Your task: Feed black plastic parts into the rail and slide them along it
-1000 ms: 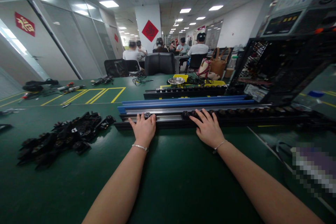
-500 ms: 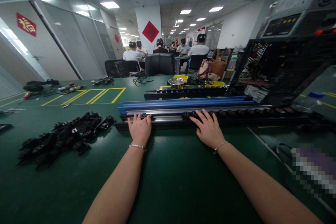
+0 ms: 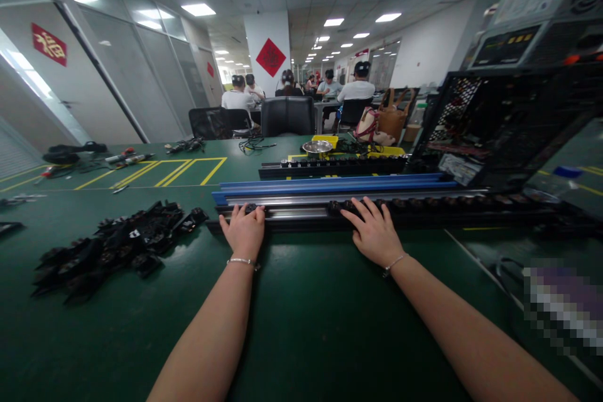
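Note:
A long black rail with a silvery channel lies crosswise in front of me. Near its left end, my left hand has its thumb and fingers round a small black socket module seated in the channel. Further right, my right hand rests with spread fingers over the rail and the row of round black modules in it. One module shows just left of its index finger. Part of the row is hidden beneath that hand.
A pile of black modules lies left on the green table. Behind the rail are blue rails, another filled black rail and a metal bowl. An open computer case stands right. People sit farther back.
My left hand has shifted slightly left along the rail, and the small module at its fingers has moved left with it. My right hand has stayed in place.

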Motion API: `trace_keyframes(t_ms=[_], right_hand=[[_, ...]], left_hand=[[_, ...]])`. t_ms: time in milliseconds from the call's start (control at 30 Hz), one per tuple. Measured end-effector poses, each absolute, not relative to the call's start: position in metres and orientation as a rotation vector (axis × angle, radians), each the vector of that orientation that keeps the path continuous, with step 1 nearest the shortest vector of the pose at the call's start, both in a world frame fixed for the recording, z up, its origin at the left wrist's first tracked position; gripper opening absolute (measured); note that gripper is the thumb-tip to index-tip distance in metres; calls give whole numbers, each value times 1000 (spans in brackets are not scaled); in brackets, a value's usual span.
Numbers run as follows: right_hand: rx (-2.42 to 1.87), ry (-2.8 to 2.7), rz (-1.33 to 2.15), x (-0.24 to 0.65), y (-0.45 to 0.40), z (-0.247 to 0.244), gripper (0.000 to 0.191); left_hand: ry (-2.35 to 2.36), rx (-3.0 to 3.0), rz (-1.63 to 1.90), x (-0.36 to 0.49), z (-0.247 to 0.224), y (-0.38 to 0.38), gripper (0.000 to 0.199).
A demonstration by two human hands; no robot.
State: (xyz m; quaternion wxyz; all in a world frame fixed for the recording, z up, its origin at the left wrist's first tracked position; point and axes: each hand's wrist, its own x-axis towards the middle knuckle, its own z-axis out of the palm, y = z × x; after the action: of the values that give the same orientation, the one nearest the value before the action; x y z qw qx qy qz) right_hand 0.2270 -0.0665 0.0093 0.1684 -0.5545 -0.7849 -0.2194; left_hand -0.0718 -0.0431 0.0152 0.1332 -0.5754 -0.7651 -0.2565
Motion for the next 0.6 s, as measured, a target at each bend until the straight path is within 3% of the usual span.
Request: trace_keyframes(t_ms=[600], right_hand=[[-1586, -2231, -618, 227, -67, 10, 53]], left_hand=[[-2303, -1533, -898, -99, 3, -31, 34]])
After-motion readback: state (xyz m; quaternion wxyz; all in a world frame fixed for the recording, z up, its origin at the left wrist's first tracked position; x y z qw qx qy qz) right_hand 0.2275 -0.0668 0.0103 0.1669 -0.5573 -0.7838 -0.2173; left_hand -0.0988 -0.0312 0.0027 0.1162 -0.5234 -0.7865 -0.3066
